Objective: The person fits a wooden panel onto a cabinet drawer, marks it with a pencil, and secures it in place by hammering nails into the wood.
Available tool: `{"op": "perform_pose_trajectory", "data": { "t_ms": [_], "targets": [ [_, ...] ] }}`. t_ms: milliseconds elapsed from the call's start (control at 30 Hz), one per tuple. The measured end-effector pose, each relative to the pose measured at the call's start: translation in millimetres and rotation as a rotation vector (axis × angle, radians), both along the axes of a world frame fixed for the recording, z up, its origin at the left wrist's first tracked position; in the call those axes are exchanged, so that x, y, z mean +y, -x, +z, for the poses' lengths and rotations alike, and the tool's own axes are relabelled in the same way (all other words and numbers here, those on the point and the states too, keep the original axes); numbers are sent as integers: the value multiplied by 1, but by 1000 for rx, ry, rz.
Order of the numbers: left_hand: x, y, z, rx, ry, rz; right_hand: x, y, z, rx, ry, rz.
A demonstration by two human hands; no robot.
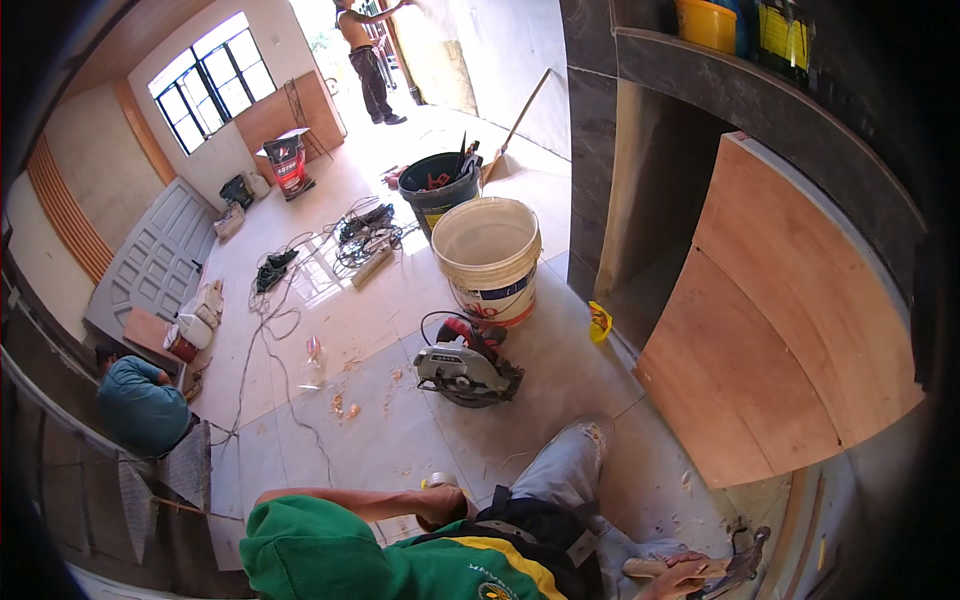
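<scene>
At the lower edge my right hand (pixel 680 572) grips the wooden handle of a claw hammer (pixel 740 565), whose head lies to the right. My left hand (pixel 443 508) is low beside my dark waist area, its fingers mostly hidden, with a pale roll-like object (pixel 440 481) just behind it; whether it holds that is unclear. A circular saw (pixel 468 367) rests on the tiled floor ahead of my bent leg. Behind the saw stands a white bucket (pixel 485 255). A curved-looking plywood panel (pixel 775 330) leans against the dark tiled ledge on the right.
Tangled cords (pixel 365 235) cross the floor near a black bucket (pixel 435 185) of tools. A crouching person (pixel 140 405) is at left; another (pixel 365 60) stands in the far doorway. A door panel (pixel 150 260) leans at left. A yellow wrapper (pixel 600 320) lies beside the ledge.
</scene>
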State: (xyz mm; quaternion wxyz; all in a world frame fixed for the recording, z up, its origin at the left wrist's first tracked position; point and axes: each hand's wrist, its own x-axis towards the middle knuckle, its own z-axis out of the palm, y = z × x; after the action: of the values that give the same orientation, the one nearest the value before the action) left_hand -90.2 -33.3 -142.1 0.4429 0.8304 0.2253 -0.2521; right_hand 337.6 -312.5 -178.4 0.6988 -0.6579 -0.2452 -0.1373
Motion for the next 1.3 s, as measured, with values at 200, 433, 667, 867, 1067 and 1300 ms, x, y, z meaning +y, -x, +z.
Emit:
{"op": "perform_pose_trajectory", "data": {
  "t_ms": [200,433,667,867,1067,1300],
  "targets": [
    [9,-28,51,210,-239,-406,7,7,11,35,-11,-47],
    [11,-23,54,173,-193,-313,10,10,20,55,-34,-92],
    [4,-18,61,151,-201,-36,17,11,28,66,-52,-119],
    [8,-26,67,253,-223,-227,23,12,33,81,-69,-147],
    [5,10,-1,158,-143,185,29,15,43,75,-101,-189],
    [4,-8,50,254,-202,181,27,23,55,142,-81,-109]
  ]
}}
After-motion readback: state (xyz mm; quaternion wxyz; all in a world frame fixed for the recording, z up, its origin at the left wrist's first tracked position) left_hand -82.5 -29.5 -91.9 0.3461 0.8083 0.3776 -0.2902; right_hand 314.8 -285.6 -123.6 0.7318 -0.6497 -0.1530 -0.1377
